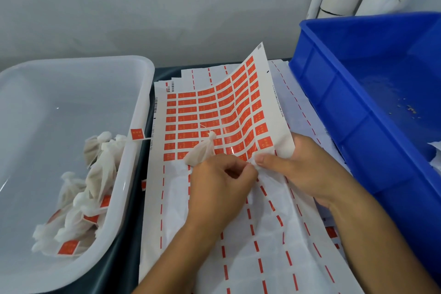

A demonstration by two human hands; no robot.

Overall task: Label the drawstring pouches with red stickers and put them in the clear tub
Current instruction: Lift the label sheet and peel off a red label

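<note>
While we are looking down at the sticker sheet (pixel 212 114), our left hand (pixel 222 184) is gripping a white drawstring pouch (pixel 200 153) and pinching at the sheet's lowest red row w/ fingertips. Our right hand (pixel 300 169) is curling around the sheet's right edge, bending it up. The clear tub (pixel 133 107), left of the sheet, is holding several labelled pouches. We are judging the risks: sticker tearing or folding onto itself as it's peeling, or the pouch slipping, since one hand is doing both jobs.

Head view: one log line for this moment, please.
left hand: holds pouch, pinches sticker sheet | right hand: grips sheet edge | tub: labelled pouches inside
</note>
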